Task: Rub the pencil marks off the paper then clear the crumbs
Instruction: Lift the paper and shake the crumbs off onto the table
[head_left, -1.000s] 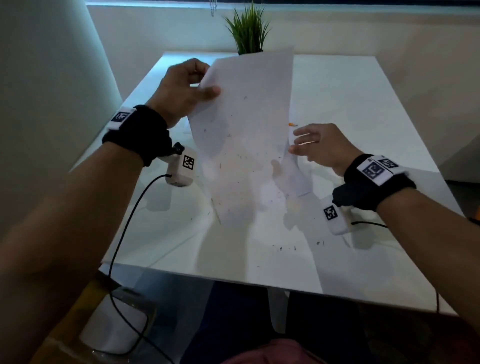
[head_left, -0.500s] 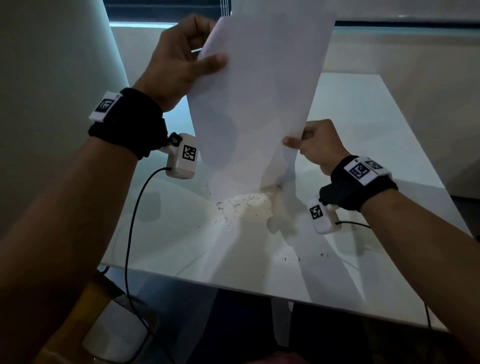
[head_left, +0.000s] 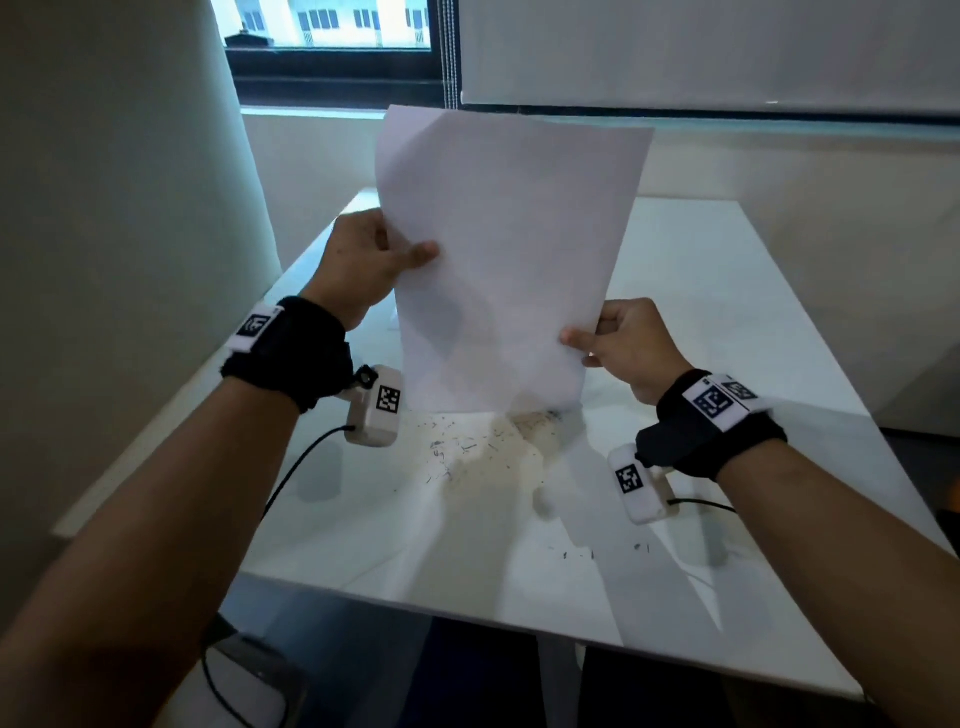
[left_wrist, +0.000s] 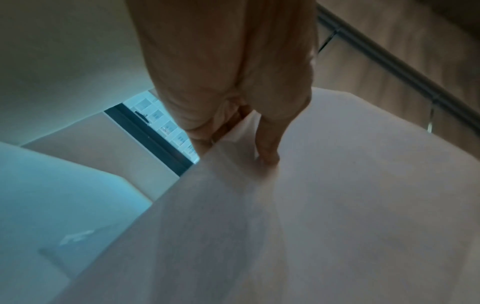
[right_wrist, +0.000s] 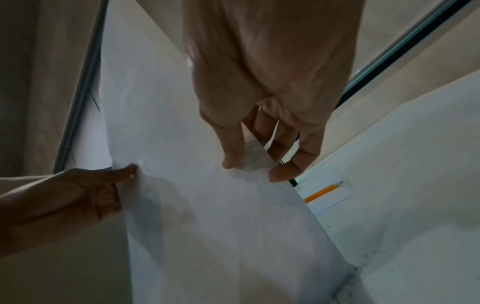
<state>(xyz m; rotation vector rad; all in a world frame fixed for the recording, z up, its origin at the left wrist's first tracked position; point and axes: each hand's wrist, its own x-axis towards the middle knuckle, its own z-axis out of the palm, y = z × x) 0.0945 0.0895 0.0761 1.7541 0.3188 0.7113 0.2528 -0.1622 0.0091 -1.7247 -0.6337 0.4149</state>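
A white sheet of paper (head_left: 509, 249) stands almost upright above the white table (head_left: 727, 322), its lower edge near the tabletop. My left hand (head_left: 363, 265) pinches its left edge, thumb on the near face. My right hand (head_left: 623, 348) pinches the lower right edge, thumb in front and fingers behind. In the wrist views the paper (left_wrist: 337, 205) (right_wrist: 194, 195) fills most of the picture. Dark eraser crumbs (head_left: 467, 452) lie scattered on the table just below the sheet, with a few more crumbs (head_left: 597, 553) nearer the front edge. A yellow pencil (right_wrist: 322, 192) lies behind the sheet on a small white slip.
A wall (head_left: 104, 260) runs close along the table's left side. A window (head_left: 332, 41) and a white blind (head_left: 701, 52) lie beyond the far edge. Cables (head_left: 296, 467) trail from both wrist cameras over the table.
The sheet went from tilted, with crumbs on it, to nearly upright, and the crumbs slid onto the table. My left hand has come down lower; my right hand now pinches the lower right edge.
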